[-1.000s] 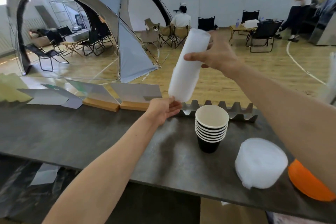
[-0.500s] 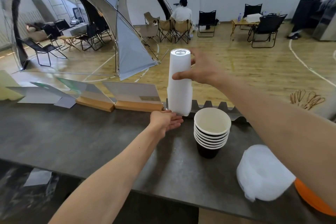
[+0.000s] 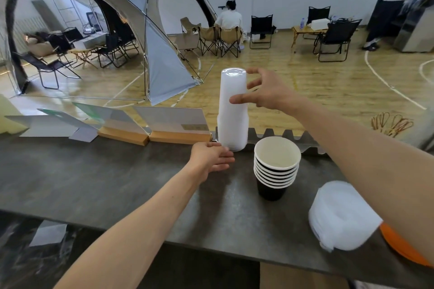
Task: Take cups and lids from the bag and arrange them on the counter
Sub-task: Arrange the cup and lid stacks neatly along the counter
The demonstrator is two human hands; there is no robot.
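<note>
A tall stack of white plastic cups (image 3: 232, 110) stands upside down and upright near the far edge of the dark counter (image 3: 112, 183). My right hand (image 3: 267, 91) hovers at the stack's upper part with fingers spread; only the thumb lies against it. My left hand (image 3: 211, 159) rests by the stack's base, fingers extended and just touching it. A stack of black paper cups (image 3: 276, 171) with white insides stands to the right. A plastic-wrapped pack of lids (image 3: 340, 216) lies on the counter at the right, partly behind my right forearm.
A toothed metal rail (image 3: 293, 136) runs along the counter's far edge behind the cups. Sign holders on wooden bases (image 3: 173, 124) stand to the left of the white stack. An orange object (image 3: 404, 251) shows at the right edge. Beyond are a tent, folding chairs and people.
The white cup stack went from tilted in the air to standing upright on the counter. My right hand loosened its grip and spread its fingers; my left hand stayed at the base.
</note>
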